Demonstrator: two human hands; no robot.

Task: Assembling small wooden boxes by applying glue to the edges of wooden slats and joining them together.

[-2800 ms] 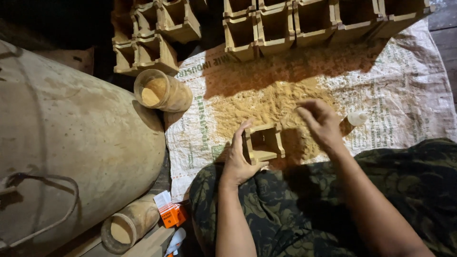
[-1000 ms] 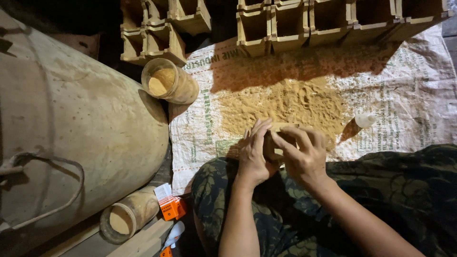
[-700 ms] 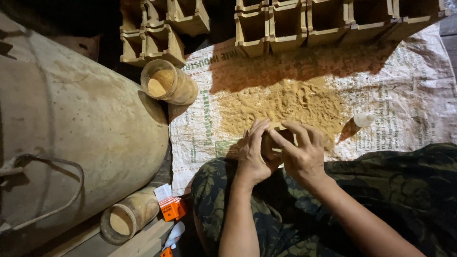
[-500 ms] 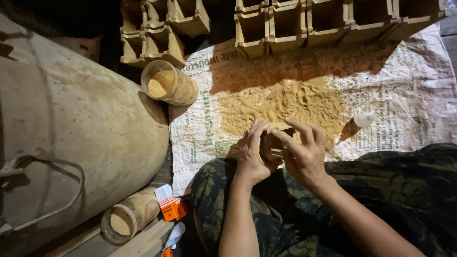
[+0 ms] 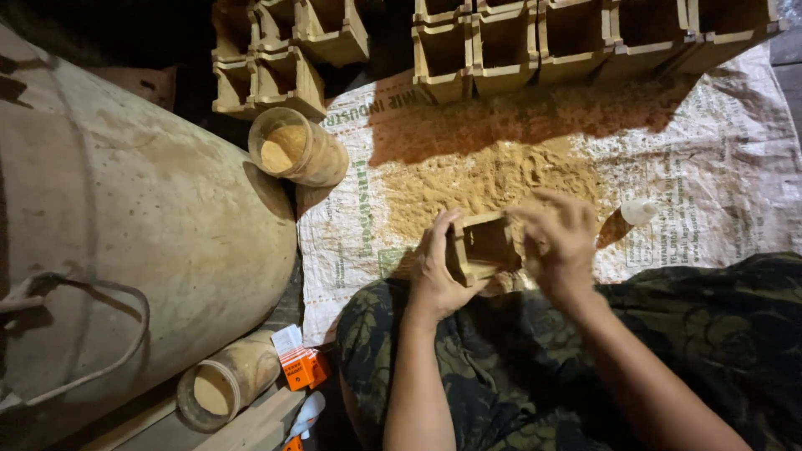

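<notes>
The small open-topped square box of tan wood (image 5: 483,249) is now off the sack, raised between both hands above the lap; 2.8 seconds ago it stood on the sawdust. Its mouth faces up toward the camera, and its long axis runs roughly left to right. The left hand (image 5: 439,271) has its fingers clamped on the left wall; the right hand (image 5: 558,238) grips the right side. Beneath lies a loose sawdust heap (image 5: 493,179) on the white woven sack (image 5: 718,184).

right hand (image 5: 558,242) motion-blurred, top row of boxes (image 5: 585,33) cut by edge
</notes>
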